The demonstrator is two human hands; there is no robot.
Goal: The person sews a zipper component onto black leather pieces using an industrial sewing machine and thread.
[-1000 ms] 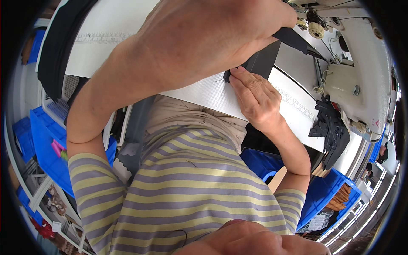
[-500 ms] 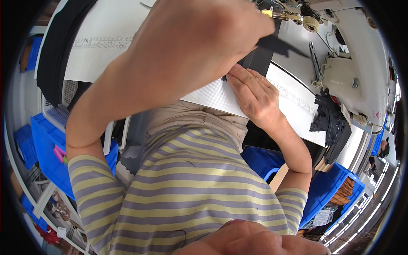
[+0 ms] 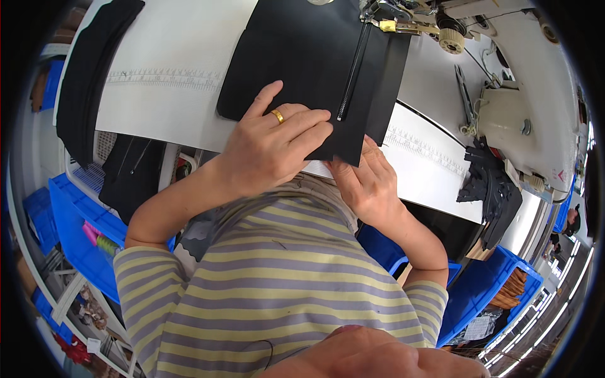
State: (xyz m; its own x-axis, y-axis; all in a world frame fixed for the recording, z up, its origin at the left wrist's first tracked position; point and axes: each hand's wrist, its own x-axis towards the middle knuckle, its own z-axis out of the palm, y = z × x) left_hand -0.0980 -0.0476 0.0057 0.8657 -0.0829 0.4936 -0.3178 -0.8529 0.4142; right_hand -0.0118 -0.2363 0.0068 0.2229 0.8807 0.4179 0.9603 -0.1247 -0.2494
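A black panel (image 3: 290, 53) lies on the white work surface beneath the sewing machine's presser foot and fittings (image 3: 378, 16), with a narrow zipper (image 3: 351, 75) running lengthwise down it. My left hand (image 3: 274, 148), a gold ring on one finger, rests on the panel's lower part, fingers apart and lying over it left of the zipper's lower end. My right hand (image 3: 372, 189) grips the panel's lower right corner, its fingertips partly hidden by the material. A pair of metal tweezers or snips (image 3: 465, 97) lies right of the panel on the metal plate.
Ruler markings run along the white surface (image 3: 157, 107). Black strips (image 3: 88, 82) lie at the left, dark scraps (image 3: 482, 183) at the right. Blue bins (image 3: 69, 208) (image 3: 469, 283) stand on both sides, one with pink and green spools. The machine body (image 3: 529, 126) fills the upper right.
My left hand has come down from high over the machine onto the panel, exposing the panel and zipper; the dark strip it held up is no longer raised. My right hand has moved slightly down.
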